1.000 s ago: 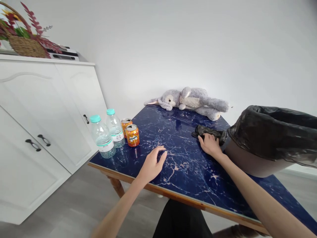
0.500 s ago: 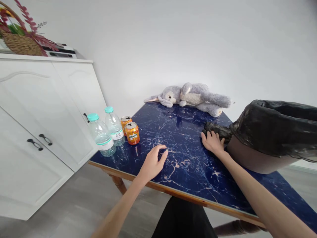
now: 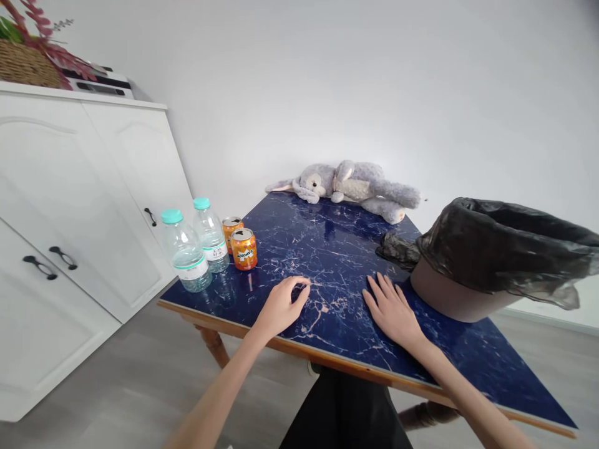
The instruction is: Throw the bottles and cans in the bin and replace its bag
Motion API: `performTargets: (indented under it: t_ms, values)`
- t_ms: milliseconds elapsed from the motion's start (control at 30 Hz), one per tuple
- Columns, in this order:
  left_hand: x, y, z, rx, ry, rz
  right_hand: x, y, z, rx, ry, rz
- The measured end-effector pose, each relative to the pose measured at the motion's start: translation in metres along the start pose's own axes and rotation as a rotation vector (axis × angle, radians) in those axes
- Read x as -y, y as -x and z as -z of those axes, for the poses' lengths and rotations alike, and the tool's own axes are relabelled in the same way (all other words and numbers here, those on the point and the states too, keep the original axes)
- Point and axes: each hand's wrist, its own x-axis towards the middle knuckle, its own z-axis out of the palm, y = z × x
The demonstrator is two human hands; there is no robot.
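Note:
My left hand (image 3: 281,305) rests on the blue marble tabletop (image 3: 337,249), fingers loosely curled and holding nothing. My right hand (image 3: 392,308) lies flat on the table with its fingers stretched out, just left of a beige bin (image 3: 452,296) lined with a black bag (image 3: 500,246). A loose corner of the bag (image 3: 393,246) hangs onto the table beyond my right fingertips, not touched. Two water bottles (image 3: 185,252) with teal caps and two orange cans (image 3: 244,249) stand at the table's left edge.
A grey plush animal (image 3: 349,184) lies along the table's far edge by the white wall. A white cabinet (image 3: 70,218) with dark handles stands to the left, with a wicker basket of flowers (image 3: 28,56) on top. Grey floor surrounds the table.
My right hand has come off the black bag's loose corner and drawn back toward me, now flat on the table. My left hand has barely moved.

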Motion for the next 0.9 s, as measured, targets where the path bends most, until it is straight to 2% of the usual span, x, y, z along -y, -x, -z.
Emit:
performTargets:
  t_ms: [100, 200, 500, 900]
  values:
    - [-0.002, 0.000, 0.002, 0.009, 0.028, 0.002, 0.002, 0.026, 0.003, -0.061, 0.003, 0.082]
    - [-0.003, 0.000, 0.003, 0.003, 0.053, 0.004, 0.005, 0.035, 0.007, -0.074, 0.001, 0.104]
    - [-0.006, -0.003, 0.007, 0.048, 0.104, 0.050, 0.012, 0.034, 0.018, -0.061, -0.047, 0.076]
    - [-0.007, -0.012, 0.008, 0.055, 0.082, 0.135, 0.019, 0.031, 0.025, -0.133, -0.114, 0.065]
